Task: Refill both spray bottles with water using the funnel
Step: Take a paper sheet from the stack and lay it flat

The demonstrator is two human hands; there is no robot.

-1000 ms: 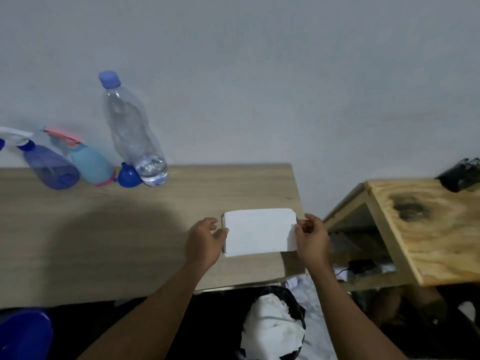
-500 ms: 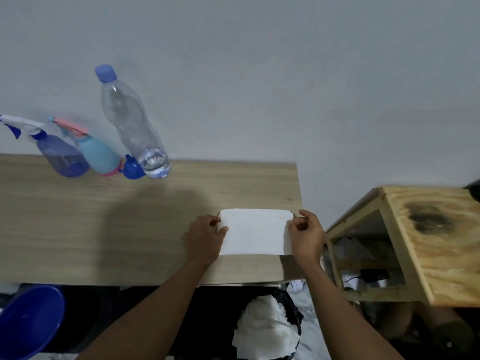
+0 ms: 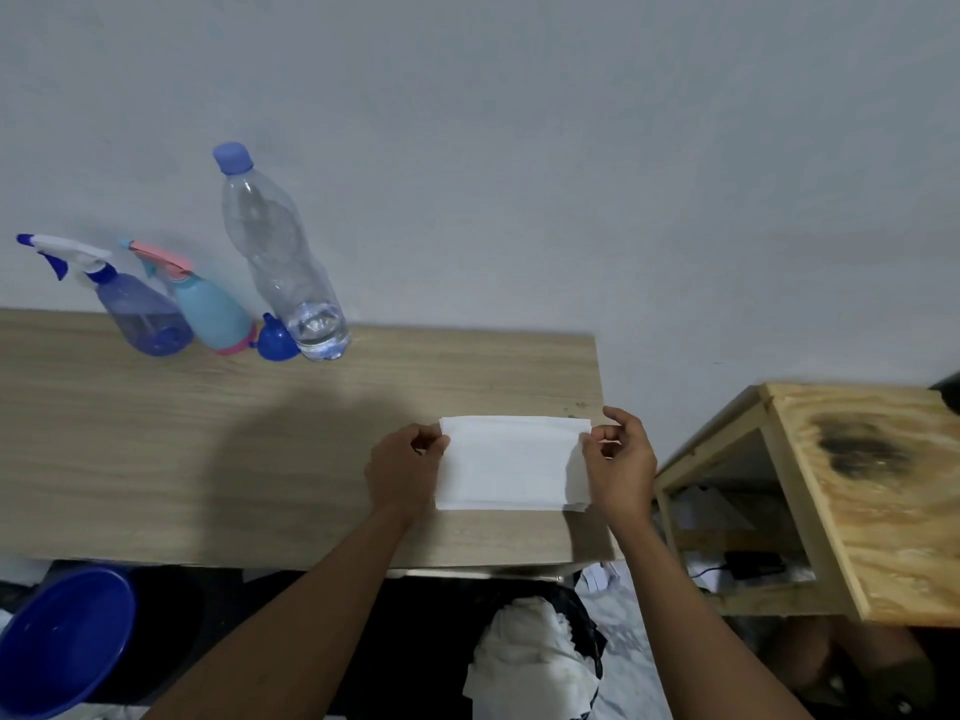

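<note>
A folded white tissue [image 3: 511, 462] lies on the wooden table [image 3: 208, 449] near its right end. My left hand [image 3: 402, 467] pinches its left edge and my right hand [image 3: 621, 462] pinches its right edge. At the back left against the wall stand a translucent purple spray bottle [image 3: 140, 311] with a white and blue trigger, a light blue spray bottle [image 3: 210, 314] with a pink trigger, a small blue funnel [image 3: 275, 344] and a clear water bottle [image 3: 283, 262] with a blue cap and a little water at the bottom.
A blue basin [image 3: 57, 641] sits below the table's front edge at the left. A bin with white crumpled waste [image 3: 530, 662] is under the table in front of me. A plywood side table [image 3: 872, 491] with a dark stain stands to the right.
The view has shifted, so the table and bottles sit further right and lower. Both hands still hold the tissue's edges, and it now lies flatter on the table.
</note>
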